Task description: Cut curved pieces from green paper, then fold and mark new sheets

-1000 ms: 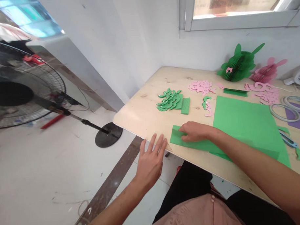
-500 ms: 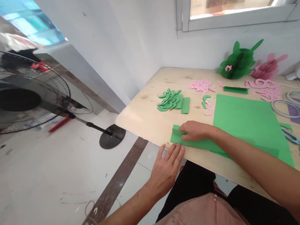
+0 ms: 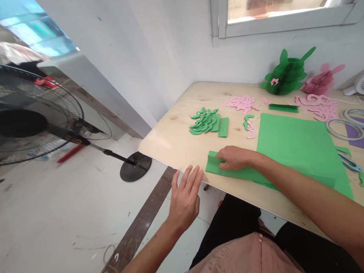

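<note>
My right hand (image 3: pixel 235 157), fingers curled and pressed together, is on a folded strip of green paper (image 3: pixel 213 167) near the table's front edge. A raised flap of the strip shows beside the fingertips, which are partly hidden. Under my right forearm lies a large green paper sheet (image 3: pixel 292 144), partly overlapped by the strip. My left hand (image 3: pixel 184 196) is open, fingers spread over the table edge, left of the strip and apart from it. Green cut-outs (image 3: pixel 204 121) and a small green paper rectangle (image 3: pixel 223 127) lie farther back.
Pink paper cut-outs (image 3: pixel 243 104) lie toward the back. A green paper rabbit (image 3: pixel 287 77) and a pink one (image 3: pixel 321 82) stand by the wall. Tape rolls (image 3: pixel 344 130) and a blue cutter (image 3: pixel 350 163) are at right. A floor fan (image 3: pixel 20 122) stands left of the table (image 3: pixel 167 141).
My left hand has moved left along the table edge, away from the green paper strip. My right hand stays on the strip. The view has shifted slightly.
</note>
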`<state>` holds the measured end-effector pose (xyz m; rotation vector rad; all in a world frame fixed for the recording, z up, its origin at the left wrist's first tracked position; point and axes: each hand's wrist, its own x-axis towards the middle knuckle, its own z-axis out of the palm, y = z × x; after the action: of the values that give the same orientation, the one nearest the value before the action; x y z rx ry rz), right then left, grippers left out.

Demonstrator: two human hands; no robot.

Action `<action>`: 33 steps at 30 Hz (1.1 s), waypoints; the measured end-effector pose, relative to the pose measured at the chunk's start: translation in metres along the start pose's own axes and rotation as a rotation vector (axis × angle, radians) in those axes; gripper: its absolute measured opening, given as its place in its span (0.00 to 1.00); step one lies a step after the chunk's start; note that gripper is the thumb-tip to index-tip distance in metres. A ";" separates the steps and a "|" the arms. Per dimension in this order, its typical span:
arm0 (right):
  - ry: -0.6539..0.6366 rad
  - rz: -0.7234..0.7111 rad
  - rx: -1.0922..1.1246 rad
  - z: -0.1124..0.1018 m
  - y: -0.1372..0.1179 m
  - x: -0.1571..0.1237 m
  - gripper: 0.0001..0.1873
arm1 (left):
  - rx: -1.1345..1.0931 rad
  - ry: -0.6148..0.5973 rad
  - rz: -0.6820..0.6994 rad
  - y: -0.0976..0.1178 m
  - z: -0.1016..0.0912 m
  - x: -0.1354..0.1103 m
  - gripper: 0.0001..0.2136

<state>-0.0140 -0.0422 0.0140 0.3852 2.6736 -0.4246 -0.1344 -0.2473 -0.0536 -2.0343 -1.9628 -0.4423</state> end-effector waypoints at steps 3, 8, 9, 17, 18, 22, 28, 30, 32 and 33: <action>-0.003 -0.004 0.010 0.001 0.001 0.001 0.15 | -0.069 -0.031 0.142 0.007 0.001 0.003 0.30; 0.000 -0.007 0.026 0.001 0.001 0.002 0.16 | -0.094 -0.149 0.237 0.009 0.006 0.007 0.30; 0.000 -0.008 0.032 0.001 0.001 0.002 0.16 | -0.092 -0.158 0.237 0.008 0.007 0.007 0.30; -0.012 0.002 0.061 0.001 0.001 0.002 0.17 | -0.082 -0.140 0.191 0.013 0.010 0.010 0.32; -0.013 0.003 0.061 0.001 0.001 0.002 0.17 | -0.072 -0.137 0.185 0.015 0.011 0.011 0.32; -0.009 0.007 0.061 0.000 0.000 0.004 0.17 | -0.033 -0.125 0.176 0.019 0.012 0.014 0.31; 0.094 0.094 0.048 -0.011 -0.002 -0.019 0.13 | -0.023 -0.110 0.180 0.020 0.014 0.012 0.33; 0.214 0.179 0.022 -0.010 -0.009 -0.035 0.15 | -0.023 -0.099 0.179 0.020 0.015 0.011 0.34; 0.354 0.262 -0.029 0.001 -0.022 -0.050 0.16 | -0.029 -0.090 0.180 0.020 0.015 0.011 0.34; 0.476 0.250 -0.094 0.010 -0.031 -0.055 0.14 | -0.034 -0.086 0.180 0.020 0.016 0.011 0.33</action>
<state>0.0281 -0.0850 0.0362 0.8741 3.0245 -0.1409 -0.1134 -0.2320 -0.0633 -2.2616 -1.8079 -0.3554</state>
